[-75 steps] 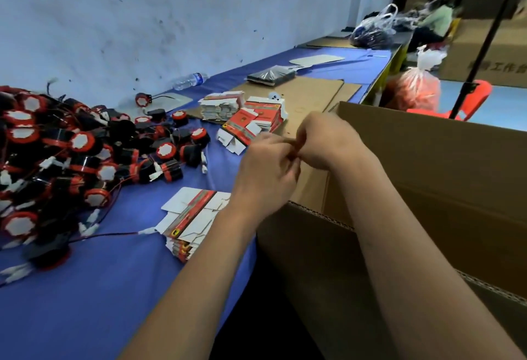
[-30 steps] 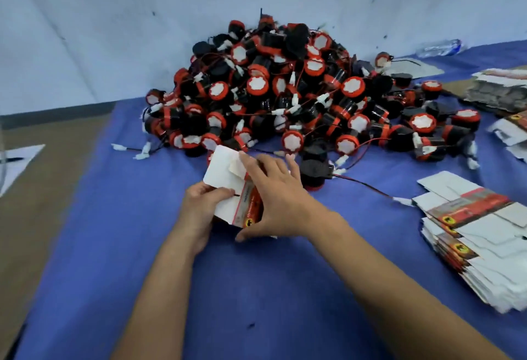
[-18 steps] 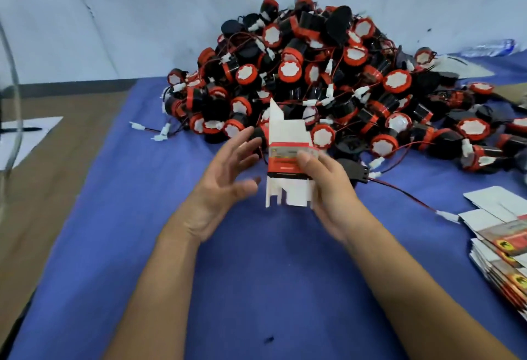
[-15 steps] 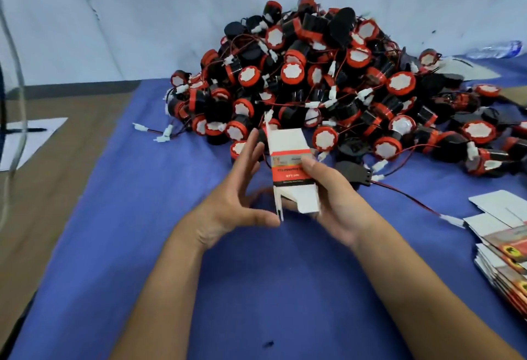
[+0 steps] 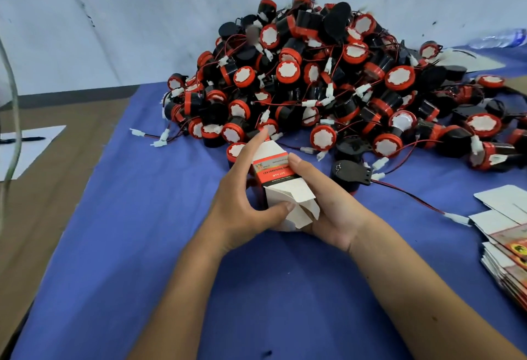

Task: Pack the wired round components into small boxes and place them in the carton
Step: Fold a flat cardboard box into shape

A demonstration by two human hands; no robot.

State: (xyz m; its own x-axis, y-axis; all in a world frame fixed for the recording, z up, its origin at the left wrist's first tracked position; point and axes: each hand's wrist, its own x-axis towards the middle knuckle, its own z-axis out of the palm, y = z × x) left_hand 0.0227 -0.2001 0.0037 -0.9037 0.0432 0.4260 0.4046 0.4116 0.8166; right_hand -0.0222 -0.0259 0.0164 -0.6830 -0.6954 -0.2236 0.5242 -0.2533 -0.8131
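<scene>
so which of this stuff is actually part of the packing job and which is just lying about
Part of the job:
- small box, held by left hand and right hand
- pile of round wired parts
- stack of flat boxes

Lying about:
- water bottle
- paper sheet
- pen

Two bare forearms come in from the bottom edge, no sleeves, nothing at either wrist: no watch, no band, no glove. The left hand shows its back, knuckles and a short, plain thumbnail, no ring on any of the fingers. The right hand shows its thumb side, nail trimmed short, unpainted. Well back from those fingers, a small dark mole sits on the right forearm
</scene>
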